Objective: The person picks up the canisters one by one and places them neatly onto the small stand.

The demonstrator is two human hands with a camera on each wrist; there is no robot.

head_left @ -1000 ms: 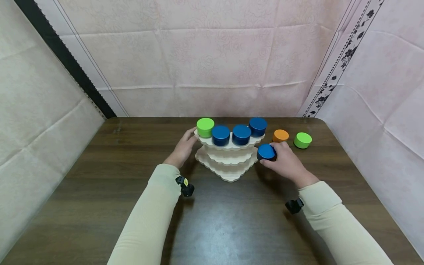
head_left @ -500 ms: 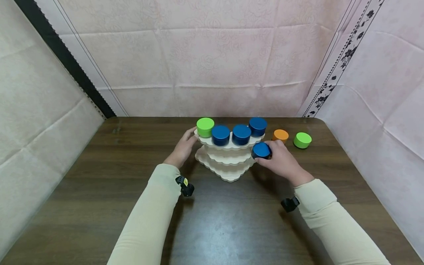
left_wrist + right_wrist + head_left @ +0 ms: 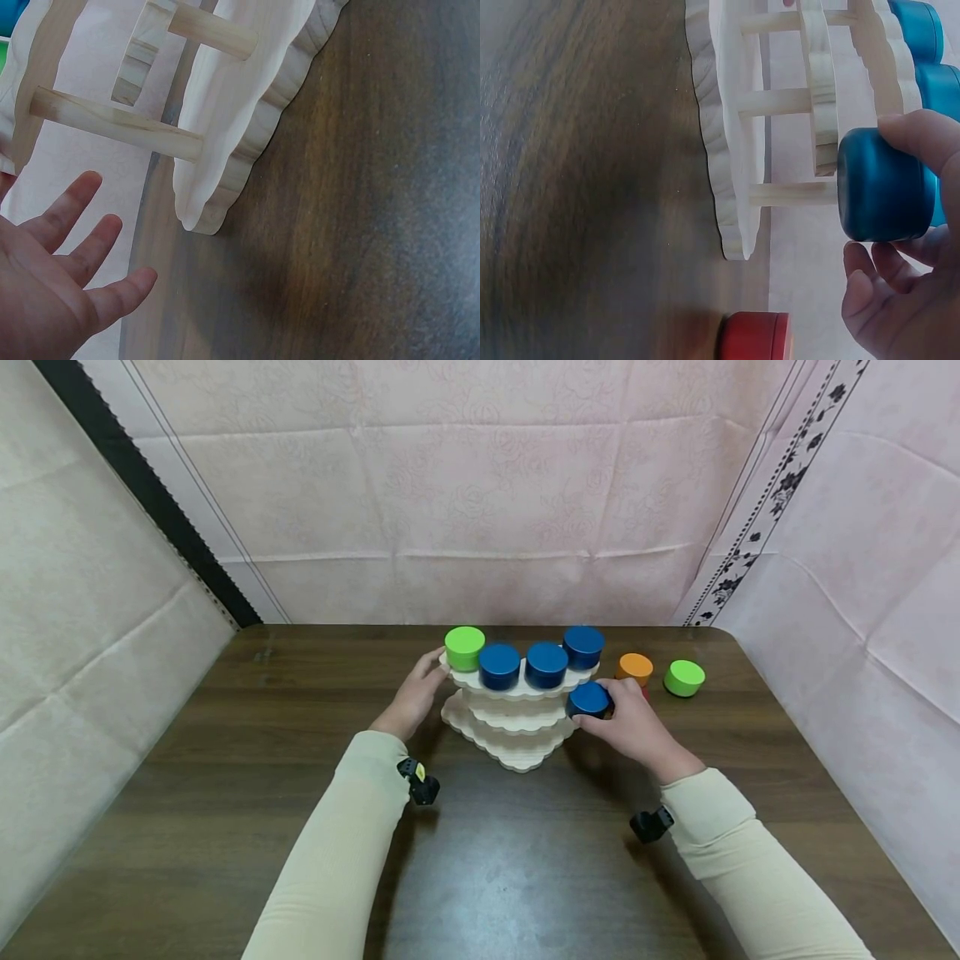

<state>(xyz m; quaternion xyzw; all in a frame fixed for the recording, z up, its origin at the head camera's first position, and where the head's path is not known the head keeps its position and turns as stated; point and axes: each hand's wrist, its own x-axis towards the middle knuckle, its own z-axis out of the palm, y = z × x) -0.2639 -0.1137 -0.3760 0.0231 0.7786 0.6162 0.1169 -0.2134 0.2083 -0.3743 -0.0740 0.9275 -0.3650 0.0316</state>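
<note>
A pale wooden three-tier stand [image 3: 517, 752] with scalloped edges rests on the table. On its top tier are a green tin [image 3: 465, 650] and several blue tins [image 3: 546, 666]. My left hand [image 3: 414, 695] holds that tier's left edge; in the left wrist view its other fingers [image 3: 124, 292] spread free below, and its thumb is out of view. My right hand [image 3: 637, 731] grips another blue tin [image 3: 889, 187] between thumb and fingers. This tin is at the right end of the middle tier [image 3: 821, 97]; whether it touches the wood is hard to tell.
Right of the stand are an orange tin [image 3: 635, 667], a green tin [image 3: 684, 678] and a red tin [image 3: 754, 335], partly hidden by my right hand in the head view. A brown wooden table [image 3: 480, 877] lies beneath, with cloth walls [image 3: 480, 510] behind and at both sides.
My right hand has moved left with the blue tin, bringing it against or close to the middle tier's right end. The red tin now shows slightly beside the hand. My left hand stays put.
</note>
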